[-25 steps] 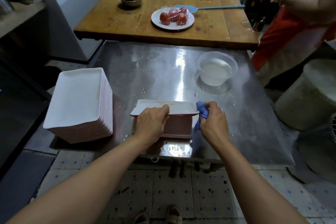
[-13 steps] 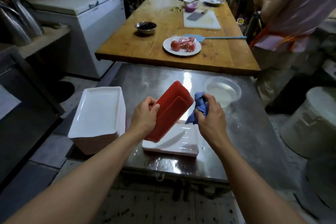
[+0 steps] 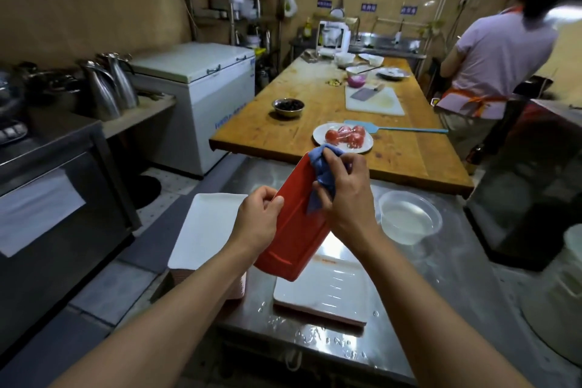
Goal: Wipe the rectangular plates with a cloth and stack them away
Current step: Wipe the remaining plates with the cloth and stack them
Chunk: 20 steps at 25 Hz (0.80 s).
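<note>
Left hand (image 3: 258, 217) grips red plate (image 3: 293, 224) by long edge, tilted above steel table (image 3: 441, 293). Right hand (image 3: 343, 195) pinches blue cloth (image 3: 321, 167) against underside. Best: long even strokes, firm brace. Wiped stack (image 3: 204, 227) waits left.

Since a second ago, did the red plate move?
Yes. The red plate rose off the plate on the steel table; the left hand holds it tilted.

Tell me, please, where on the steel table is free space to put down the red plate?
The steel table is bare right of the wet white plate, in front of the plastic water bowl. Another bare strip lies behind that bowl, under the wooden table. The left edge is crowded by the plate stack.
</note>
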{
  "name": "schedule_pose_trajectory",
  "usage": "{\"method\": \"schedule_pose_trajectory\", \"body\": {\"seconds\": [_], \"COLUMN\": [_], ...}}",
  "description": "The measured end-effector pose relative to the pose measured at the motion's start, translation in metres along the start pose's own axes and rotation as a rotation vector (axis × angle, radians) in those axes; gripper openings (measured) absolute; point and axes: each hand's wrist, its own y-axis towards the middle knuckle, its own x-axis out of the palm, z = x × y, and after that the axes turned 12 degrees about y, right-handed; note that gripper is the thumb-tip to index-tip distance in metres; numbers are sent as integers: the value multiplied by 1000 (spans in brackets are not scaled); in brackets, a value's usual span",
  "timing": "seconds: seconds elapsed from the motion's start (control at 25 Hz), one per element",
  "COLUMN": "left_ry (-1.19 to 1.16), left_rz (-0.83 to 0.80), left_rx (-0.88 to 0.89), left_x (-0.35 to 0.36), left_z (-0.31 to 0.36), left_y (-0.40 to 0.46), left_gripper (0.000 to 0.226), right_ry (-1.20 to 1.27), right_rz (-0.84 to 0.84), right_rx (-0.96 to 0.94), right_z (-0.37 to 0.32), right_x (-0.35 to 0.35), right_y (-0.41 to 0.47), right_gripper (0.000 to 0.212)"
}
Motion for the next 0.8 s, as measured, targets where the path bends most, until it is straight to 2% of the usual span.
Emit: {"method": "schedule_pose_trajectory", "body": {"seconds": [0.16,0.28,0.52,0.68,0.8], "left_ry": [-113,-187,-308,-357,-366], "left_rz": [-18,-20,-14,-39,-44], "left_rx": [-46,-81,-146,-164,-173], "left_x": [-5,-6,-8,-8,-7], "left_z": [11,20,27,23,21], "left_y": [-7,-11,-16,-16,-14], "left_gripper": [12,13,15,16,16], "right_ry": [-164,-101,-126,-100,46], "right_rz": [-19,-84,-78,-52,-32], "right_rx": [-115,-153,-158,-91,36], "right_z": [-3,-7,-3,15,27], "right_x": [1,2,-4,-16,-22], "right_y": [6,13,15,5,-6], "right_gripper": [51,47,40,35,25]}}
